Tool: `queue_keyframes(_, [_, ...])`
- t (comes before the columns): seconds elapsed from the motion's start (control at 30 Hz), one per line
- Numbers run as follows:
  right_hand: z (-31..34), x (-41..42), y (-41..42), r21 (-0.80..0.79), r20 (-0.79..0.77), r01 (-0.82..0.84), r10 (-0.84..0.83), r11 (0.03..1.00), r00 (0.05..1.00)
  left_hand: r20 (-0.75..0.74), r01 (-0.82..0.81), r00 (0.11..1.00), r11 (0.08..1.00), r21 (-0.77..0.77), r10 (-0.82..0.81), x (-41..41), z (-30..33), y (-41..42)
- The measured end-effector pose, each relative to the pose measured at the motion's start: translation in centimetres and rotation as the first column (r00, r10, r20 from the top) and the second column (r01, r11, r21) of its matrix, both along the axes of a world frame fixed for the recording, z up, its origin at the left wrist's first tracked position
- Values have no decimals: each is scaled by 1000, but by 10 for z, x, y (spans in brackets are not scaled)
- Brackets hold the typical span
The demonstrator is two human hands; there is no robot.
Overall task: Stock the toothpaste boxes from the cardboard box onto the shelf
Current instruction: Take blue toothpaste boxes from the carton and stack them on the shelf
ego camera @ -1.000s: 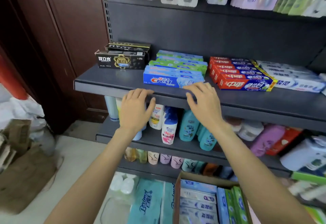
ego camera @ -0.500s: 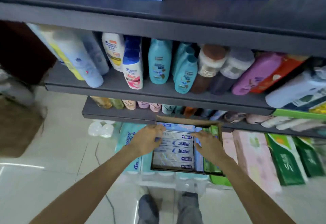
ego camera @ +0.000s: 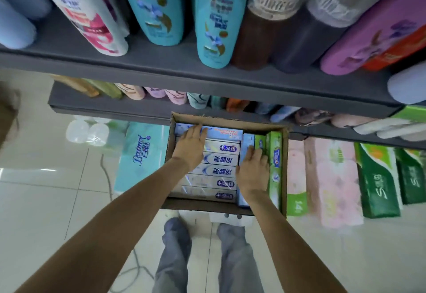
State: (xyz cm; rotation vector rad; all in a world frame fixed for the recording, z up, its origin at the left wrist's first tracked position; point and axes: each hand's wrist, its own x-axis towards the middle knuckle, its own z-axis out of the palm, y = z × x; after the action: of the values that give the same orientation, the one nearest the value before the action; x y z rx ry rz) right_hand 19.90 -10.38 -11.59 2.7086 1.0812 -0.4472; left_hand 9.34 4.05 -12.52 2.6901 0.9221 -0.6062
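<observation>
A shop: grey shelves (ego camera: 207, 73) packed with shampoo bottles (ego camera: 214, 20), tissue packs (ego camera: 378, 177) stacked along the tiled floor (ego camera: 46, 200).

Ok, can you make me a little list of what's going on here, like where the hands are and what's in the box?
left hand: flat on the silver toothpaste boxes, fingers open
right hand: resting open on the upright blue boxes
cardboard box: open, below the shelves, full of toothpaste
green boxes: standing along the box's right side
shelf above: shampoo bottles
lifted yet: no
</observation>
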Motion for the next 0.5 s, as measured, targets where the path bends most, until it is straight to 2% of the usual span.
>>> queue_keyframes(0.17, [-14, 3, -14, 95, 33, -67, 64, 993, 997, 32, 36, 999, 974, 225, -44, 13, -14, 1])
queue_keyframes(0.27, [-17, 0, -15, 95, 30, -58, 55, 994, 998, 14, 42, 999, 977, 211, -46, 17, -12, 1])
queue_keyframes(0.4, [-9, -5, -6, 85, -25, 64, -63, 994, 998, -9, 24, 1000, 986, 165, -23, 9, -8, -3])
queue_keyframes(0.5, [-5, -5, -1, 64, -68, 152, -148, 986, 987, 73, 101, 990, 975, 199, -117, -6, 2, 3])
